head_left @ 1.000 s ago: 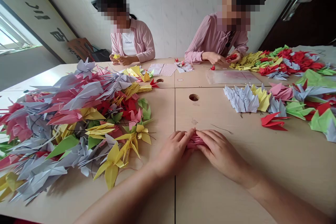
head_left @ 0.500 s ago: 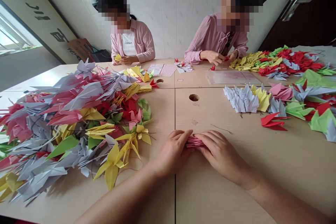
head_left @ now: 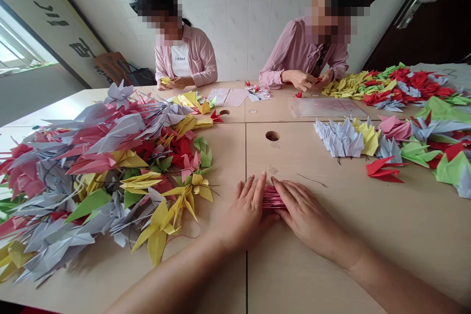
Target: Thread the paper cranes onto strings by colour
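Observation:
A stack of thin pink folded papers lies on the table between my hands, its layered edges showing. My left hand grips its left end, the fingers straight and raised along the side. On the right end my right hand presses with its fingers laid over it and the thumb in front. Both ends of the stack are hidden by my hands. Just beyond my right hand is a thin dark thread.
A big heap of origami cranes covers the left side. At the right are grey folded cranes, a red crane and more coloured ones. Two people sit across the table, handling small paper pieces. A round hole pierces the tabletop.
The fingers of my left hand have straightened and lifted, and more of the pink stack's layers shows between my hands. My right hand has shifted only slightly.

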Motion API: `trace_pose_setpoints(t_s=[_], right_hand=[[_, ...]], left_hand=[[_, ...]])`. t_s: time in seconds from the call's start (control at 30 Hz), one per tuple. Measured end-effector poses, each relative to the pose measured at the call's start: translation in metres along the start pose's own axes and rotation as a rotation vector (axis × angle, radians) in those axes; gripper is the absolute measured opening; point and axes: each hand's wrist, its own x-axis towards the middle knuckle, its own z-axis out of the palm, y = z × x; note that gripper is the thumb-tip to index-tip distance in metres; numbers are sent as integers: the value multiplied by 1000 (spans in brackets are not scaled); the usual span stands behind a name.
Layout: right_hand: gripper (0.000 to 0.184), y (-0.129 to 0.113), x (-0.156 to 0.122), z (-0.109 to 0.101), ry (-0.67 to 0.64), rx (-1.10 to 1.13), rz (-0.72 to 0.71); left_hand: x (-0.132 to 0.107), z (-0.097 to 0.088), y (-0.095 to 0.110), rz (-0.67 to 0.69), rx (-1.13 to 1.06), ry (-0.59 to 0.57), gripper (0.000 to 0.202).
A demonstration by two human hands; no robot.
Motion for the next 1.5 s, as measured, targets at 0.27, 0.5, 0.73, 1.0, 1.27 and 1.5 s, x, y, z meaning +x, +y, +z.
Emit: trace_pose_setpoints(t_s=[0.27, 0.5, 0.73, 1.0, 1.27, 1.5], right_hand=[[53, 1, -4, 4, 0, -6, 25], [55, 2, -3, 5, 4, 0, 41], [53, 1, 0, 2, -6, 28, 50], [39, -2, 2, -1, -9, 93, 71], [34, -2, 4, -4, -42, 121, 74], [34, -3, 5, -6, -44, 108, 71]], left_hand=[[-2, -2, -4, 45, 78, 13, 77], [-1, 2, -4, -26, 75, 40, 90], [-1, -5, 0, -129, 192, -25, 90], [-3, -4, 1, -73, 159, -84, 89], [-2, -3, 1, -91, 166, -91, 93], [-3, -1, 0, -108, 154, -23, 94]])
